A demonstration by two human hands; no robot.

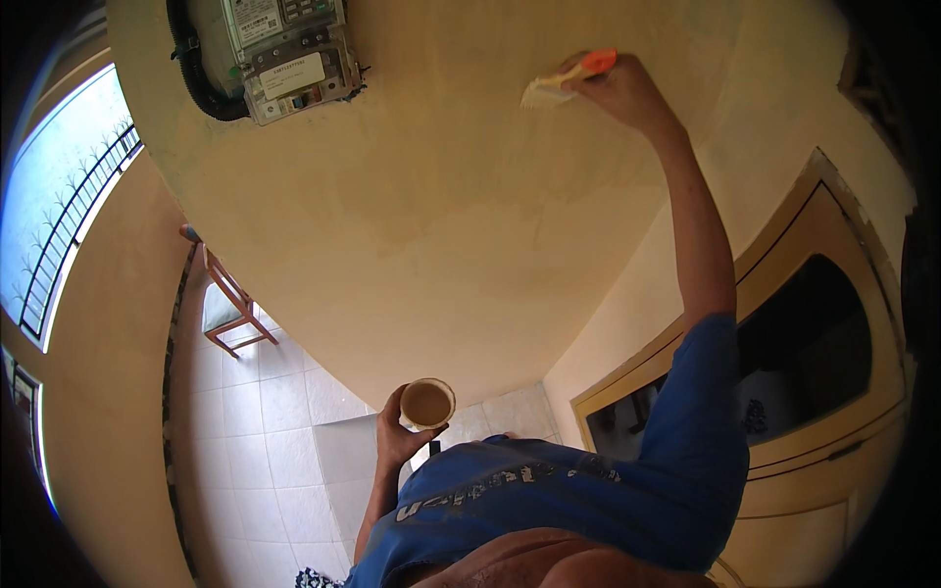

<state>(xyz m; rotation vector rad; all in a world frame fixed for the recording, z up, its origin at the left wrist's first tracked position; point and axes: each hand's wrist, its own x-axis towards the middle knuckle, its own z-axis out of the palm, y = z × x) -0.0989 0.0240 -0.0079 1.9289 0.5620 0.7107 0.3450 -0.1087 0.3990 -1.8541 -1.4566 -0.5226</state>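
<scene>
My right hand [627, 88] is raised against the beige wall [451, 225], closed on a paintbrush [567, 80] with a yellow and orange handle; its pale bristles rest on or very near the painted surface, where darker, patchy strokes show around it. Low at my body, my left hand [397, 436] grips a round cup [426, 402] of light brown liquid, held upright with its open top facing the camera.
An electric meter [294, 78] with a black conduit is fixed high on the wall. A wooden chair [240, 323] stands on white floor tiles [245, 441] to the left, beyond the wall's edge. A wooden door with dark glass [814, 323] is on the right; a railed opening [69, 225] is far left.
</scene>
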